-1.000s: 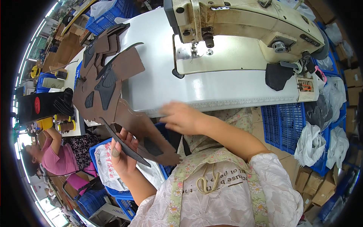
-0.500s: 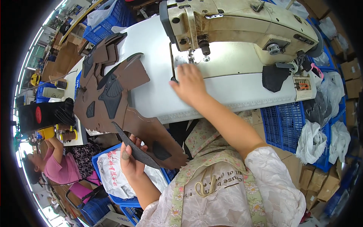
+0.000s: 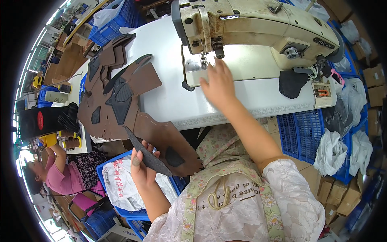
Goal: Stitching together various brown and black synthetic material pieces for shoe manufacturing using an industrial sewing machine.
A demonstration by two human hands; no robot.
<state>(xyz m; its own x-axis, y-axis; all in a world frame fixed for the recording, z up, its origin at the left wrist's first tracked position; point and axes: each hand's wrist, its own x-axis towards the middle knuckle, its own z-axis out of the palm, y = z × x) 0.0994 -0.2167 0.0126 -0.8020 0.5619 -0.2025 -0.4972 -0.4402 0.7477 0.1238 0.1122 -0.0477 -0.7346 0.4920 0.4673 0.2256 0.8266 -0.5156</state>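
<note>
A curved dark grey strip (image 3: pixel 159 165) is pinched in my left hand (image 3: pixel 143 171), held in front of the table's near edge. Just behind it, a large brown sheet piece (image 3: pixel 159 135) with dark patches hangs over that edge. More brown pieces (image 3: pixel 108 56) with raised black parts lie layered on the left side of the table. My right hand (image 3: pixel 219 85) rests over the bed of a cream sewing machine (image 3: pixel 250 28), fingers stretched toward the presser foot (image 3: pixel 204 60). Nothing shows in it, though its palm side is hidden.
On the machine table (image 3: pixel 258 94), a black fabric piece (image 3: pixel 293 84) lies at the right. Blue crates (image 3: pixel 300 135) with white bags stand at right, another crate (image 3: pixel 139 215) lower left. A co-worker in pink (image 3: pixel 66 177) sits at the far left, near thread spools (image 3: pixel 72 143).
My right hand has shifted right across the machine bed, uncovering the metal plate by the presser foot. My left hand and its grey strip have barely moved.
</note>
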